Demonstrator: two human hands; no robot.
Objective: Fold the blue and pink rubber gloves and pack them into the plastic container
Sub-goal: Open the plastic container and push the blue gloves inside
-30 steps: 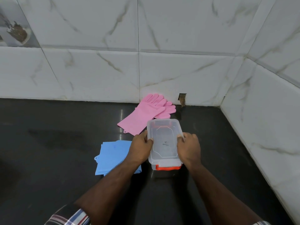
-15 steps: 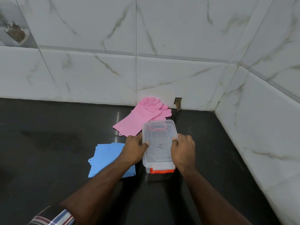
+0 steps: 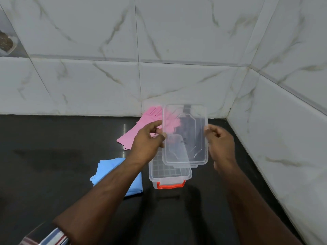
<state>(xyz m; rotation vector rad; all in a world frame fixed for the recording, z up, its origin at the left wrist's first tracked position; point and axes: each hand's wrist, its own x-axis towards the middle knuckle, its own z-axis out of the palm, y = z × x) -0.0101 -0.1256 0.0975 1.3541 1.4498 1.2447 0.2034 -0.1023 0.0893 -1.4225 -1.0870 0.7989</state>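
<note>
Lid (image 3: 185, 135) off, pinched at its edges by left hand (image 3: 146, 144) and right hand (image 3: 219, 140); container (image 3: 169, 174) empty; pink gloves (image 3: 139, 129) and blue gloves (image 3: 113, 170) unpacked.

Pink gloves (image 3: 139, 131), blue gloves (image 3: 113, 168), clear container (image 3: 169, 175) showing orange latch (image 3: 170, 186), black countertop (image 3: 53, 156), grey-veined white tiles (image 3: 88, 82).

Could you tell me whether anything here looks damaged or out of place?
Nothing among the task items. The one oddity is a small broken hole in the wall tile just above the black counter, seen through the clear lid behind the pink gloves.
</note>
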